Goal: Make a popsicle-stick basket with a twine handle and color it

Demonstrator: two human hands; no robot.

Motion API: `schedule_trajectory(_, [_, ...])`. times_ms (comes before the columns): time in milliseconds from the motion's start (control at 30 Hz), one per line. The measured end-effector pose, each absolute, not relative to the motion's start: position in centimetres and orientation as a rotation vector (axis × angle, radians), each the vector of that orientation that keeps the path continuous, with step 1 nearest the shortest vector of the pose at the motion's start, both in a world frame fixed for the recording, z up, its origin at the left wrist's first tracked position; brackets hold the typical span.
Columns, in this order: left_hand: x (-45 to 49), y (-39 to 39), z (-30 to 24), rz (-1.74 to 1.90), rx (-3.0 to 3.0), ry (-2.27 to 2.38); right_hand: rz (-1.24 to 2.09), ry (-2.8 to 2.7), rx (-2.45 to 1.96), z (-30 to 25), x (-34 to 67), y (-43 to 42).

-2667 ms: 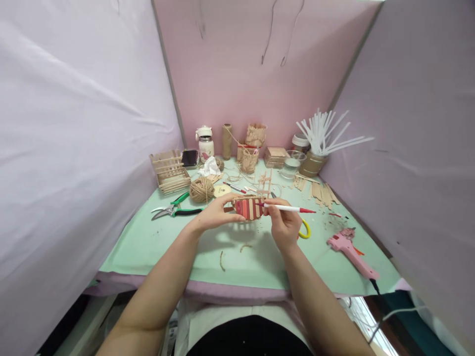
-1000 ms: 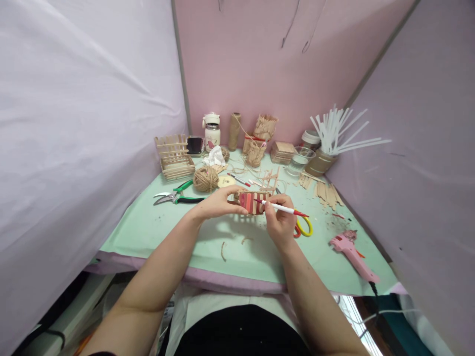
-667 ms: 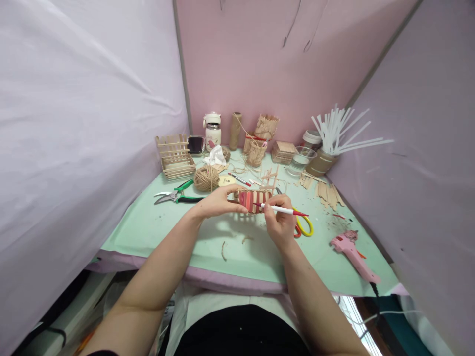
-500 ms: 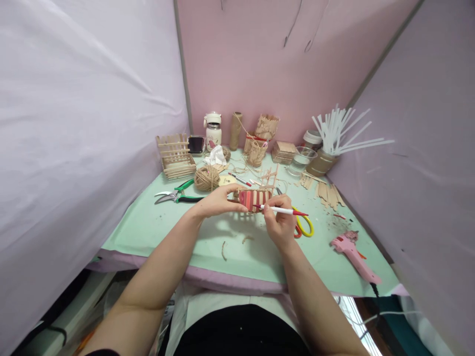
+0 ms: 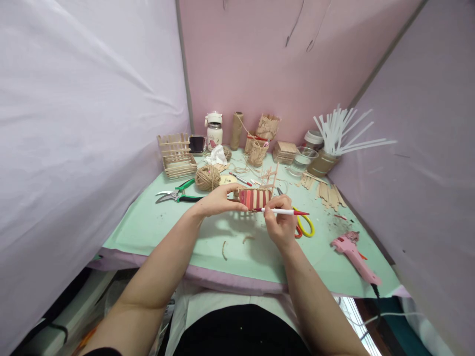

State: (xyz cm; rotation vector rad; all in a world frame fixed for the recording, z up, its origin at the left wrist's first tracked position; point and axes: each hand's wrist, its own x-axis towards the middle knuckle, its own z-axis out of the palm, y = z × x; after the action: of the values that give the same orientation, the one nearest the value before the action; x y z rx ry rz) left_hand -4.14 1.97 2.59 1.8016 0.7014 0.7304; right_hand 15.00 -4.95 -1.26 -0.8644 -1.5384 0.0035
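Observation:
My left hand (image 5: 218,201) grips the left end of a small popsicle-stick piece (image 5: 256,199) with red and bare-wood stripes, held up above the table. Thumb and fingers clasp it from below and above. My right hand (image 5: 280,220) pinches a white felt-tip pen (image 5: 280,211) with a dark red end. The pen's tip points left and lies at the lower edge of the striped face. Just behind the right hand are scissors (image 5: 307,226) with yellow and red handles, their blades partly hidden.
Green-handled pruning shears (image 5: 181,193) and a twine ball (image 5: 207,178) lie left. At right are a pink glue gun (image 5: 356,259), loose popsicle sticks (image 5: 326,193) and a jar of white glue sticks (image 5: 322,163). A stick-built bench (image 5: 178,160) and a water cup (image 5: 302,160) stand behind.
The pen tip has moved slightly down across the striped face to its lower edge. The left hand keeps its hold, and the view has shifted a little.

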Motion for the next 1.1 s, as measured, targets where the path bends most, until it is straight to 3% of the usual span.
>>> schedule_trajectory(1100, [-4.20, 1.77, 2.61, 0.601, 1.852, 0.599, -0.061, -1.441, -0.975, -1.37, 15.07, -5.02])
